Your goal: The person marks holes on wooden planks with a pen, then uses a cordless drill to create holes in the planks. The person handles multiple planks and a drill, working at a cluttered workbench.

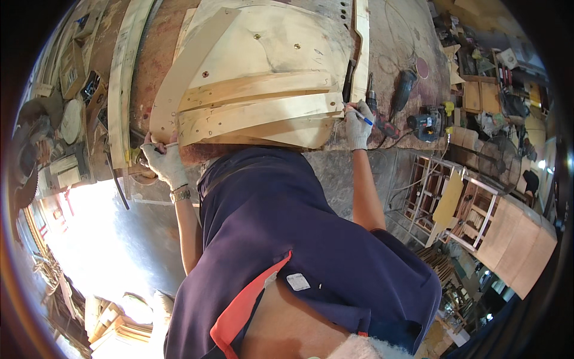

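In a pale work glove, my right hand [359, 124] is closed around a blue pen [365, 119], beside the right end of a curved wooden strip [269, 112]. My left hand [163, 161], gloved with bare fingertips showing, grips the lower end of a long, slightly curved wooden board [185, 75]. That board slants away to the upper right. A second curved strip [257, 88] lies just beyond the first. Both rest on a wide, pale wooden panel [269, 51] with small holes and pencil marks.
A cordless drill [382, 122], a dark power tool [403, 87] and a blue-black tool [424, 127] lie right of the panel. Long wooden strips [127, 84] run along the bench's left side. A metal rack [442, 200] stands at lower right.
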Demonstrator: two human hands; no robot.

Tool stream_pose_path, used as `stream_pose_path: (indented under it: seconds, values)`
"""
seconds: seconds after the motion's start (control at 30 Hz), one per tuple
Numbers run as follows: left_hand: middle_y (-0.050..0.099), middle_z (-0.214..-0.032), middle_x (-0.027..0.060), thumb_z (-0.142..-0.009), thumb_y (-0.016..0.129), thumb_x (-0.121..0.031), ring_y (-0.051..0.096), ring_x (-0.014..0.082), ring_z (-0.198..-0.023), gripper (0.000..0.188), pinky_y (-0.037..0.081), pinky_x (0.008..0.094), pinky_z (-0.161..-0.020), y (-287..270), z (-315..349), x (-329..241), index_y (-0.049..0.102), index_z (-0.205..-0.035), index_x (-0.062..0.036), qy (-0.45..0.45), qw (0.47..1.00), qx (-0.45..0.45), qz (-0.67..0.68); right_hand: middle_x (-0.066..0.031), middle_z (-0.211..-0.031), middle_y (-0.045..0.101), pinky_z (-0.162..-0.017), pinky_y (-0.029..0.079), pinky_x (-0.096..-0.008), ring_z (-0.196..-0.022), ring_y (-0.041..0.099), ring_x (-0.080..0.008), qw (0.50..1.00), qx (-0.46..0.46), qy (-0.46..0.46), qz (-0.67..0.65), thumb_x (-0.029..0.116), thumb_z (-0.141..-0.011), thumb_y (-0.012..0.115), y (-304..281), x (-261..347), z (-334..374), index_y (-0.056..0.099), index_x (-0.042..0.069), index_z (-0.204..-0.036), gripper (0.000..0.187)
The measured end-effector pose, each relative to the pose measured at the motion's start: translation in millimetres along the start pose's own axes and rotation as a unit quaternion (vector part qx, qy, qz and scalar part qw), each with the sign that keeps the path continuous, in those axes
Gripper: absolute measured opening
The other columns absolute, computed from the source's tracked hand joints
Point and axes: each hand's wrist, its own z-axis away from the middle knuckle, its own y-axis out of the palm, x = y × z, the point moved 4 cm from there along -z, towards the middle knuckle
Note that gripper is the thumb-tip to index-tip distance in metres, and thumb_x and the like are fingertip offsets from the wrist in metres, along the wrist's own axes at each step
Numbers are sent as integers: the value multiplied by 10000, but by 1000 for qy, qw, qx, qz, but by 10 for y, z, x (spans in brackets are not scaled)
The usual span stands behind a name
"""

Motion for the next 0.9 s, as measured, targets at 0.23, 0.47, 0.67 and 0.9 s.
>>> stream_pose_path:
  seconds: [0.23,0.47,0.67,0.9]
  values:
    - [412,-794,-65,-759,947,-159,370,58,-700,678,385,179,-681,56,-22,-92,595,-1311,18,4,1000,17,-18,-43,-784,698,-654,486,-266,-707,610,-105,999,16,-15,29,125,-901,677,75,36,-37,722,5,-954,139]
    - [406,-791,-68,-768,939,-155,356,55,-683,646,375,177,-677,29,77,-68,602,-1292,13,-23,999,21,-36,-25,-768,694,-676,501,-278,-706,622,-114,994,47,-20,101,103,-881,672,14,87,2,722,9,-915,112]
    - [403,-767,-60,-758,926,-135,375,63,-688,578,377,210,-637,34,162,-221,630,-1236,-1,33,999,26,-23,-110,-873,752,-554,484,-254,-630,629,-98,997,4,10,-80,131,-1010,611,169,302,70,698,-23,-1094,196]
    - [507,-769,-43,-764,921,-188,473,80,-664,574,447,263,-602,218,409,-655,642,-1241,-37,9,983,184,3,-188,-1102,749,-552,524,-256,-879,765,-225,955,221,70,-187,441,-1067,576,1044,807,573,592,-36,-1329,544]
